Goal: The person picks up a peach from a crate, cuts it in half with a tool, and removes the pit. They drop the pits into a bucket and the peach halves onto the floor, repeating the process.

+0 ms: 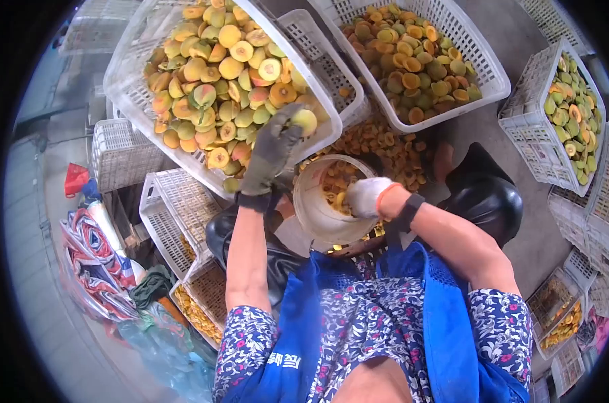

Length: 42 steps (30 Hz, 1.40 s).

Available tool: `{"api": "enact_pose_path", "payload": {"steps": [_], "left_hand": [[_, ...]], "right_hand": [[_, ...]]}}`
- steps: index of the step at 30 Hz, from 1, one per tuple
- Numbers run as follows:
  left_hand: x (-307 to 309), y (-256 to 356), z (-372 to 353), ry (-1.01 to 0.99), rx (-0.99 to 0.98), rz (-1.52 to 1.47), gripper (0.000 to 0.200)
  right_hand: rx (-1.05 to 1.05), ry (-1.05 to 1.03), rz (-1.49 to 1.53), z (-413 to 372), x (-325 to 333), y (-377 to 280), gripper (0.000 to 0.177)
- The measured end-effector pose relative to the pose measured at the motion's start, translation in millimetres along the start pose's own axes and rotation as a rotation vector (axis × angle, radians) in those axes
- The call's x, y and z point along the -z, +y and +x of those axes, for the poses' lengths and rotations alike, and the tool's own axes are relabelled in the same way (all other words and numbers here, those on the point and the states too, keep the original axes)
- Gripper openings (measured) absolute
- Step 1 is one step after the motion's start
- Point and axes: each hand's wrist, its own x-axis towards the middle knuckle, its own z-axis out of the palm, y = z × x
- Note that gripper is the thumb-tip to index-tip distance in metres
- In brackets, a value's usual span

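My left hand, in a dark grey-green glove, is closed on a yellow-green peach half at the front corner of a white crate. That crate is heaped with halved peaches, some with red blush. In a white knitted glove, my right hand reaches over a cream bucket between my knees. Its fingers are curled inside the rim, and whatever they grip is mostly hidden. Orange-yellow peach pieces lie inside the bucket.
A second crate of peach halves stands ahead, with another full crate to the right. Loose peach pieces lie beyond the bucket. Stacked crates stand at the left, near striped sheeting and plastic bags.
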Motion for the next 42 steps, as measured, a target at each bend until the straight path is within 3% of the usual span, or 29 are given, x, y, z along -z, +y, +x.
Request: {"api": "enact_pose_path", "payload": {"steps": [2, 3, 4, 5, 6, 9, 11, 15, 18, 20, 22, 24, 25, 27, 30, 32, 34, 35, 38, 42], "left_hand": [[12, 3, -23, 0.125, 0.29, -0.858, 0.049], [14, 10, -34, 0.199, 0.236, -0.955, 0.046], [15, 19, -44, 0.226, 0.248, -0.949, 0.046], [19, 27, -56, 0.289, 0.246, -0.965, 0.046], [19, 37, -59, 0.323, 0.231, -0.99, 0.045], [10, 50, -66, 0.358, 0.233, -0.929, 0.044], [2, 57, -65, 0.424, 0.288, -0.828, 0.046], [0, 46, -75, 0.372, 0.249, -0.89, 0.046], [5, 36, -81, 0.318, 0.222, -0.679, 0.044], [7, 41, -82, 0.388, 0.348, -0.924, 0.045], [0, 33, -81, 0.487, 0.3, -0.997, 0.046], [3, 29, -83, 0.574, 0.292, -1.356, 0.048], [9, 30, -86, 0.529, 0.217, -1.332, 0.05], [9, 20, -93, 0.543, 0.268, -1.338, 0.05], [11, 19, -96, 0.525, 0.341, -1.364, 0.051], [14, 37, -86, 0.661, 0.238, -1.307, 0.05], [14, 31, -87, 0.638, 0.228, -1.248, 0.05], [13, 29, -88, 0.609, 0.219, -1.187, 0.05], [6, 26, -91, 0.604, 0.307, -1.255, 0.053], [-3, 28, -86, 0.611, 0.325, -1.238, 0.053]], "right_hand": [[0.039, 0.188, 0.202, 5, 2, 8, 0.033], [0.132, 0.321, 0.362, 27, -10, 21, 0.034], [0.192, 0.48, 0.463, 22, 10, 5, 0.035], [0.033, 0.486, 0.785, 15, 36, -11, 0.04], [0.001, 0.477, 0.947, 6, 54, -26, 0.051], [0.001, 0.529, 0.99, 10, 69, -40, 0.059], [0.187, 0.927, 0.572, 20, 66, -42, 0.064], [0.259, 0.702, 0.677, 20, 77, -50, 0.056], [0.199, 0.669, 0.695, 29, 77, -53, 0.05], [0.201, 0.617, 0.864, 31, 75, -53, 0.048], [0.197, 0.561, 1.025, 32, 80, -56, 0.046], [0.017, 0.424, 1.089, 31, 91, -62, 0.038], [0.023, 0.415, 1.083, 42, 84, -49, 0.038], [0.431, 1.043, -0.553, 65, 70, -18, 0.028], [0.354, 1.012, -0.499, 70, 57, -15, 0.021], [0.403, 0.925, -0.062, 63, 56, -41, 0.023], [0.415, 0.855, -0.03, 55, 48, -58, 0.02], [0.536, 1.0, -0.311, 65, 37, -48, 0.018], [0.508, 0.924, -0.204, 65, 34, -50, 0.017], [0.473, 0.987, -0.221, 59, 35, -53, 0.015]]}}
